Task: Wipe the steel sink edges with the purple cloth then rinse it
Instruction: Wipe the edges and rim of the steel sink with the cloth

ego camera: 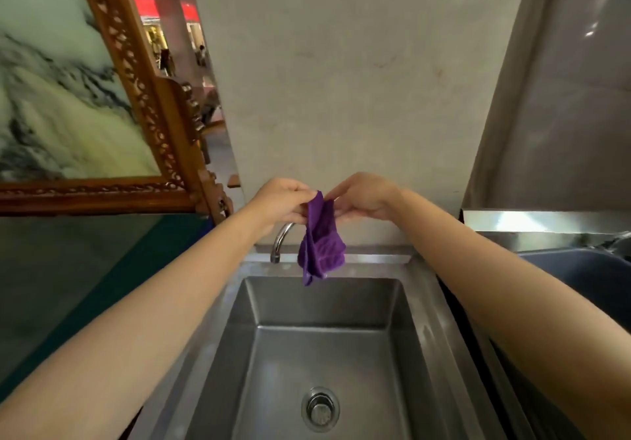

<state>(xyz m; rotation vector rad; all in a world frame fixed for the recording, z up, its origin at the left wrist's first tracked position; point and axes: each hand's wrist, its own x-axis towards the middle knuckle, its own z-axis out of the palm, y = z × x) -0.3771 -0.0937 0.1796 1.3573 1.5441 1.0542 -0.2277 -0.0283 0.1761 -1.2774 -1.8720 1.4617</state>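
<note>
1. Nearest me, the steel sink [440,323] basin looks dry; I see no water running, so I judge rinsing is not yet done. Whether the edges are wiped, I cannot tell.
2. Both forearms reach forward over the basin.
3. Left hand [281,202] and right hand [363,199] pinch the purple cloth [321,248] by its top; it hangs beside the faucet [280,240].

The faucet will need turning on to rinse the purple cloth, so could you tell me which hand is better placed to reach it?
Probably the left hand: it hangs right above the faucet. The right hand, also pinching the purple cloth, could hold it alone.
</note>
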